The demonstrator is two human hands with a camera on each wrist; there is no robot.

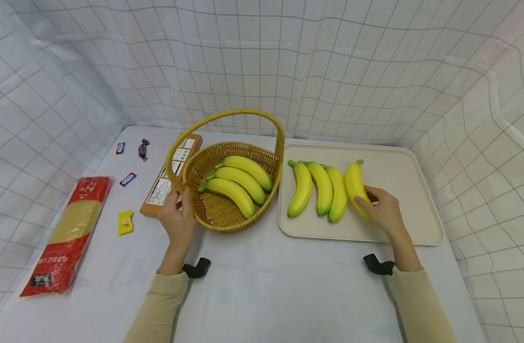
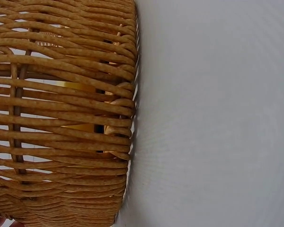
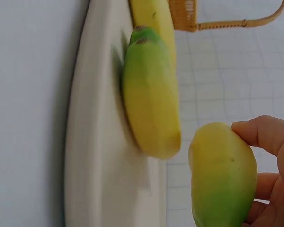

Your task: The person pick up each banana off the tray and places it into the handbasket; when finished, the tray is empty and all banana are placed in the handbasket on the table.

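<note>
My left hand [image 1: 179,224] grips the rim of a round wicker basket [image 1: 214,209] at the foot of its tall handle. Three yellow bananas with green ends [image 1: 238,183] lie in the basket. A single banana [image 1: 354,183] is pinched between thumb and fingers of my right hand [image 1: 385,212]; the right wrist view shows this held banana [image 3: 222,175] raised beside the tray bananas. Three more bananas [image 1: 321,188] lie side by side on the left part of a cream tray [image 1: 407,195]. In the left wrist view the woven basket wall [image 2: 61,109] hides most of what is behind it.
Left of the basket lies a long brown-and-white box [image 1: 165,183]. Farther left are a red-and-yellow packet [image 1: 68,233], a yellow wrapped sweet [image 1: 125,222], a purple one [image 1: 143,149] and small blue-and-red sweets [image 1: 128,179]. White gridded cloth [image 1: 244,62] encloses the table's back and sides.
</note>
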